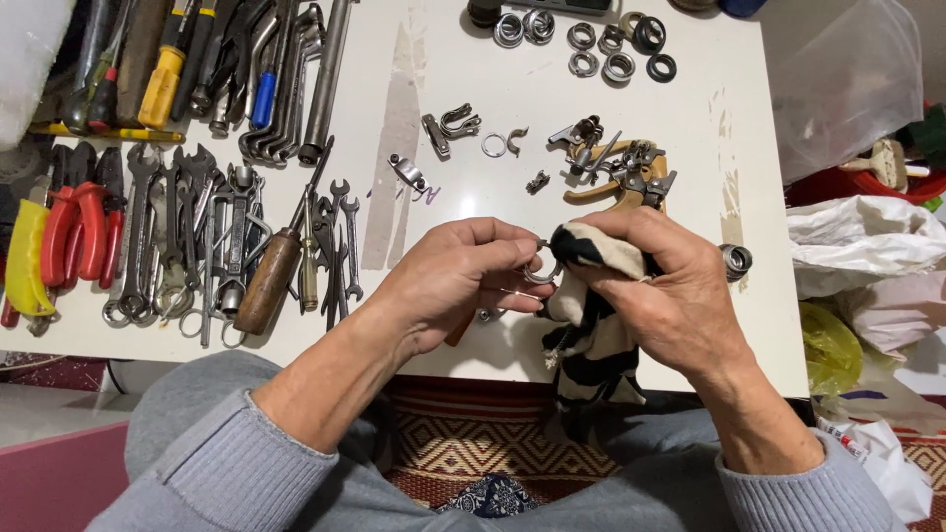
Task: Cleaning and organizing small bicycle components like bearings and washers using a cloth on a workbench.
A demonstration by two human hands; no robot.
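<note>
Metal ring (541, 272) pinched in left hand (458, 281) grip; right hand (670, 291) grip clenches striped rag (591, 296) against it.

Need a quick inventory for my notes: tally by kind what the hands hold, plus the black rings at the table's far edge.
metal ring: 1, pinched by left hand
striped cloth: 1, in right hand
black rings: 2
Total: 4
</note>
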